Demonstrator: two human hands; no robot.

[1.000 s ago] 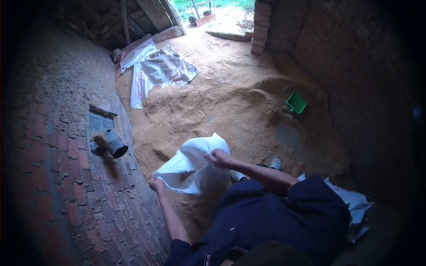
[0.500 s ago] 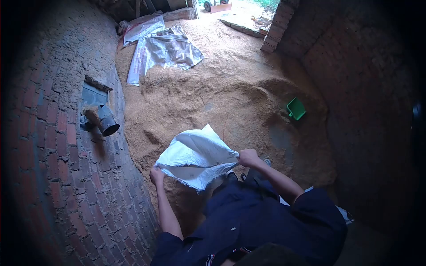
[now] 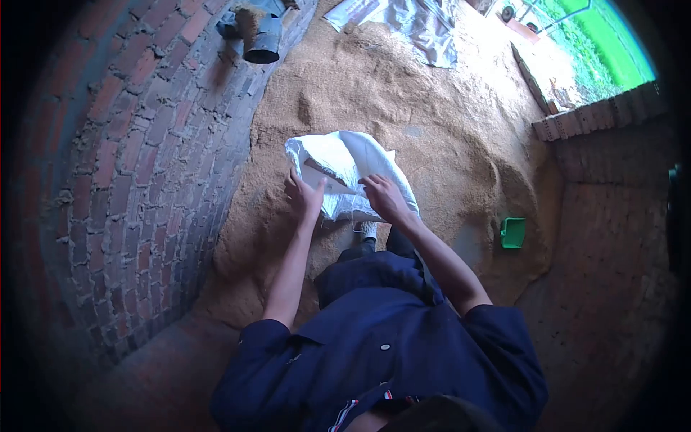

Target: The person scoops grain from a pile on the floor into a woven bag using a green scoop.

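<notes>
A white woven sack (image 3: 381, 162) is held in front of my legs, its mouth partly open toward me and its edge frayed. My left hand (image 3: 307, 196) is at the left side of the mouth, thumb apart from the fingers, with the rim between them. On the other side, my right hand (image 3: 389, 200) has its fingers curled over the sack's near right rim. What lies deep inside the sack is hidden.
Loose tan grain-like material (image 3: 345, 90) covers the floor. A green scoop (image 3: 512, 233) lies at the right. From the brick wall (image 3: 155, 144) at the left juts a dark pipe (image 3: 261, 39). Silvery plastic sheeting (image 3: 425, 29) lies farther back, near a bright doorway with a low brick edge (image 3: 601, 111).
My hands have come closer together, and the sack's taut mouth has slackened and folded. The view has turned, so the doorway and green grass now show at the upper right.
</notes>
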